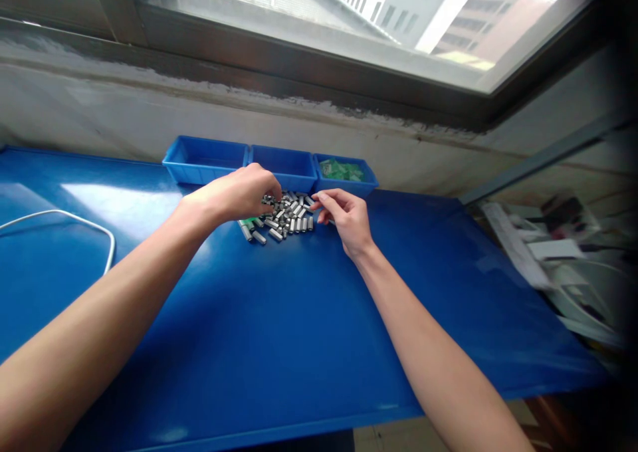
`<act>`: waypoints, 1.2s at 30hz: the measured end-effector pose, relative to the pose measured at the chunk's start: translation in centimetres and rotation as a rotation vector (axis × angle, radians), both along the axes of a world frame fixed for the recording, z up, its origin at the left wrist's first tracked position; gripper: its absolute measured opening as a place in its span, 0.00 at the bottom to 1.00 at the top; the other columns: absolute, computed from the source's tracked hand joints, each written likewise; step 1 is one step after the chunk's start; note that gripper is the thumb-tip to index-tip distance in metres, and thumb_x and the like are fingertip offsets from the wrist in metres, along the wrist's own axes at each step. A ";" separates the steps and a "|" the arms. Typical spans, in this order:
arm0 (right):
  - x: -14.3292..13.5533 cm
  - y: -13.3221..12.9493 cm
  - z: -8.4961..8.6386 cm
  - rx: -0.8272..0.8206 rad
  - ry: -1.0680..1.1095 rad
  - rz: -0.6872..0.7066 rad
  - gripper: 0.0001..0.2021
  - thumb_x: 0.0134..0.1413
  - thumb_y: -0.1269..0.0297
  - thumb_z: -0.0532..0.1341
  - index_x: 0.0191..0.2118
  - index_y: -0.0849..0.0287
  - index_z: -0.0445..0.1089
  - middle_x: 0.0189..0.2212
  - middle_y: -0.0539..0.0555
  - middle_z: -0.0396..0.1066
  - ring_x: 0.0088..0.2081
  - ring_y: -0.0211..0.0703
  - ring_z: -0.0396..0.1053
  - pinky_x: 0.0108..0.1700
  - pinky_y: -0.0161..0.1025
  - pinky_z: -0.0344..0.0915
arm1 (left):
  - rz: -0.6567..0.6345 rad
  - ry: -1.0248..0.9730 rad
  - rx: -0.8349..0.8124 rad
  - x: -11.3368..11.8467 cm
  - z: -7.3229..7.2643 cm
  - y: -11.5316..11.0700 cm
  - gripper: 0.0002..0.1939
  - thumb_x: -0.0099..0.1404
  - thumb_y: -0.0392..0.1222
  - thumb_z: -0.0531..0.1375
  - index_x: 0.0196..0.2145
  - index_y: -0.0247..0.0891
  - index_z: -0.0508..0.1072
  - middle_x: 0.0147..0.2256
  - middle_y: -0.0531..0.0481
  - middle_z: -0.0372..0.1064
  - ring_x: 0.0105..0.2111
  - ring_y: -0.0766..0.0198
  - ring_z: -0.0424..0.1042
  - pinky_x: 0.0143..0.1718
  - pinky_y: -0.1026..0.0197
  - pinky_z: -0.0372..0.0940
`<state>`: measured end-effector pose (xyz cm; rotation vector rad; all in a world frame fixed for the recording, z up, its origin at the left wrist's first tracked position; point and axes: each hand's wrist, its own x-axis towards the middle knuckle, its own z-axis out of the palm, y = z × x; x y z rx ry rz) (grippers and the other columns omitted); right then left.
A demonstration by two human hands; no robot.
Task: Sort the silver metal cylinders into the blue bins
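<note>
A pile of short silver metal cylinders (292,214) lies on the blue tabletop, with a few green bits among its left part. My left hand (244,193) reaches over the left side of the pile, fingers curved down and thumb apart from them; a gap shows between the tips, and no held piece is visible. At the pile's right edge is my right hand (349,221), its fingers bent inward toward the thumb. A small greyish bit shows beneath those fingers, too small to name.
Behind the pile, three joined blue bins stand in a row: a left bin (207,171), a middle bin (284,179) and a right bin (356,187) holding green packets (341,170). A white cable (84,221) lies at left. Blurred items (558,252) are beyond the table's right edge.
</note>
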<state>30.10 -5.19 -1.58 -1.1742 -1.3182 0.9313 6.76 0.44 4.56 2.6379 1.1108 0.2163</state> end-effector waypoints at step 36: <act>-1.1 -0.7 0.4 -0.031 0.011 0.168 0.16 0.55 0.46 0.68 0.33 0.56 0.78 0.18 0.47 0.70 0.19 0.35 0.62 0.23 0.36 0.56 | 0.060 -0.611 -0.309 0.3 1.8 -1.3 0.22 0.54 0.49 0.72 0.43 0.35 0.74 0.31 0.48 0.76 0.29 0.63 0.74 0.26 0.64 0.64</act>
